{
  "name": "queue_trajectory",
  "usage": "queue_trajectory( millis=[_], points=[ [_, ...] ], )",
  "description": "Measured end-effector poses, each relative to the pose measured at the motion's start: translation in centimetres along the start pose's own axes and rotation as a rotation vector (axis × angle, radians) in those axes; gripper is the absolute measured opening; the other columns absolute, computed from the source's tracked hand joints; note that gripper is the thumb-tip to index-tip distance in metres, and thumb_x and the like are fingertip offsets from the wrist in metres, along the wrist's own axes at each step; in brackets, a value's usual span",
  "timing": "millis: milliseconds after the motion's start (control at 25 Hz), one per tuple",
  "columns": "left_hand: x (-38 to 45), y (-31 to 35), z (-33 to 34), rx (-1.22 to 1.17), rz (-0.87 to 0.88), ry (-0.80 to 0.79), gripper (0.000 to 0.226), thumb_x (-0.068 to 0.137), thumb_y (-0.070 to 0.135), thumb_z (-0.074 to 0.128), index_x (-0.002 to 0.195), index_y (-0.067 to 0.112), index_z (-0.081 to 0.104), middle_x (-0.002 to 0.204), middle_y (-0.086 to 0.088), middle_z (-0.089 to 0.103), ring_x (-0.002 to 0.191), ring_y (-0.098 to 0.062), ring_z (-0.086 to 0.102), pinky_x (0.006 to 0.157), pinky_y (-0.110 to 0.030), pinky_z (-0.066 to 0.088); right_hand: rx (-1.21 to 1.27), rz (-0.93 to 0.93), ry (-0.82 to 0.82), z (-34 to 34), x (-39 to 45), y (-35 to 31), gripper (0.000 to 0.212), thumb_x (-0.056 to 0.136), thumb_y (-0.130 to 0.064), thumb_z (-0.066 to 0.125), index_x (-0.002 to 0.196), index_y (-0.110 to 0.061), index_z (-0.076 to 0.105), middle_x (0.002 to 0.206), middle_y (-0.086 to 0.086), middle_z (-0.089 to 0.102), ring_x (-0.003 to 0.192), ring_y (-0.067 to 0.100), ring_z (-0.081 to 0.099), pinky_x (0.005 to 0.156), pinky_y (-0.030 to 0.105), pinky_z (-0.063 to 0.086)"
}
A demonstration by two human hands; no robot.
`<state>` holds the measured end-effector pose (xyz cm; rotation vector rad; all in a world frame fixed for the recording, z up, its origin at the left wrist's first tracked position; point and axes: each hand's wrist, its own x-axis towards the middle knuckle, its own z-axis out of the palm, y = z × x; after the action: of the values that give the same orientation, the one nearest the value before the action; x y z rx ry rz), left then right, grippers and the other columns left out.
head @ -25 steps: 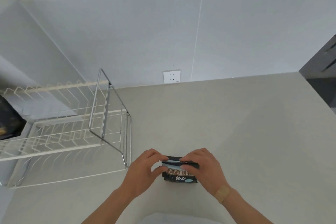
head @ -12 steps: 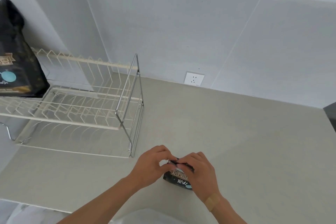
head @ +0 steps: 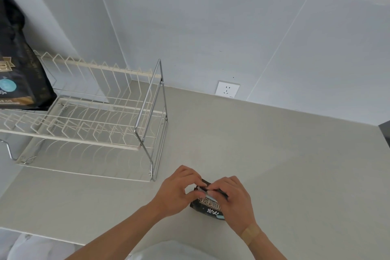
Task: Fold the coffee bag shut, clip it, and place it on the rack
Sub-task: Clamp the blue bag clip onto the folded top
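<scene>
A small black coffee bag [head: 207, 207] with pale lettering stands on the grey counter [head: 274, 164] near its front edge. My left hand [head: 176, 191] pinches the left end of its folded top. My right hand [head: 234, 200] pinches the right end and covers part of the bag's front. A thin dark strip runs along the fold between my fingertips; whether it is a clip I cannot tell. The white wire rack [head: 88, 120] with a chrome end frame stands to the left, apart from my hands.
A larger black coffee bag [head: 19, 65] stands on the rack's upper shelf at the far left. A white wall socket [head: 227, 89] sits just above the counter's back edge. A dark object [head: 385, 131] shows at the right edge.
The view has swung left, bringing the rack and the large bag into sight. My hands have drawn closer together on the small bag's top, which looks folded lower.
</scene>
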<state>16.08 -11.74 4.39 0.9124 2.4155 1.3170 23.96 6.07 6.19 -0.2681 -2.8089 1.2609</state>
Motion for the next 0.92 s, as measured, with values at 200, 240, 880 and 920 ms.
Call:
queue_trajectory(
  millis=[200,240,880,920],
  points=[
    [-0.1,-0.9,0.1,0.049,-0.012,-0.031,0.018,0.081,0.048,0.066,0.093,0.034,0.066,0.094,0.021,0.062,0.100,-0.003,0.051,0.077,-0.034,0.052,0.010,0.012,-0.003,0.1,0.2,0.0,0.014,0.080,-0.019,0.073,0.075,-0.032,0.070,0.073,-0.024,0.065,0.086,0.007,0.054,0.072,0.030,0.047],
    [-0.3,-1.3,0.1,0.072,-0.019,-0.041,0.018,0.081,0.047,0.066,0.093,0.033,0.066,0.093,0.020,0.062,0.099,-0.003,0.050,0.076,-0.034,0.052,0.007,0.009,-0.004,0.1,0.1,0.1,0.015,0.080,-0.018,0.073,0.075,-0.032,0.070,0.074,-0.023,0.066,0.086,0.007,0.054,0.072,0.030,0.047],
    [-1.2,-2.5,0.0,-0.065,-0.224,-0.062,0.020,0.079,0.027,0.077,0.097,0.035,0.072,0.089,0.017,0.068,0.087,-0.001,0.060,0.074,-0.016,0.044,-0.347,-0.079,-0.039,-0.8,-0.4,0.8,0.017,0.068,-0.030,0.085,0.081,-0.028,0.074,0.075,-0.017,0.070,0.075,0.014,0.060,0.059,0.027,0.051],
    [-1.1,-2.5,-0.1,-0.096,-0.248,-0.060,0.020,0.078,0.025,0.078,0.095,0.035,0.073,0.088,0.016,0.069,0.086,-0.003,0.062,0.073,-0.017,0.045,-0.353,-0.079,-0.037,-0.7,-0.4,0.8,0.017,0.067,-0.030,0.086,0.080,-0.027,0.074,0.074,-0.017,0.070,0.074,0.015,0.060,0.058,0.026,0.051]
  ],
)
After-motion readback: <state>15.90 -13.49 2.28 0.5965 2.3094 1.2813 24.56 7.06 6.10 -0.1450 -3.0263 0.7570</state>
